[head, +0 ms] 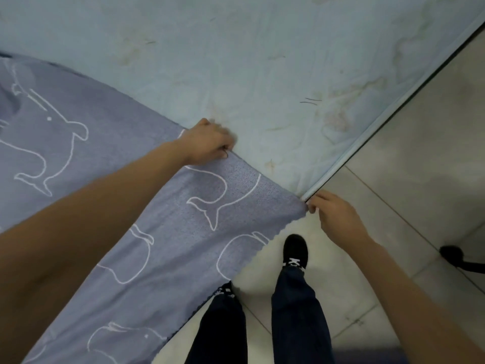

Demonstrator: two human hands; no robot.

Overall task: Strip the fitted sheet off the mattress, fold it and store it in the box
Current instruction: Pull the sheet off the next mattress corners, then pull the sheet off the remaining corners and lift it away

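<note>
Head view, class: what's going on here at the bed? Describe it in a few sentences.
A person is stripping the whale-print fitted sheet off the mattress. The left hand grips the sheet's edge on the mattress top; the right hand pinches its corner at the mattress edge. Most of the mattress seen is bare, and no box is in view.

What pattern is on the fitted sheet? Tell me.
The fitted sheet shows white outlined whales on blue-grey fabric, clearest in the head view.
</note>
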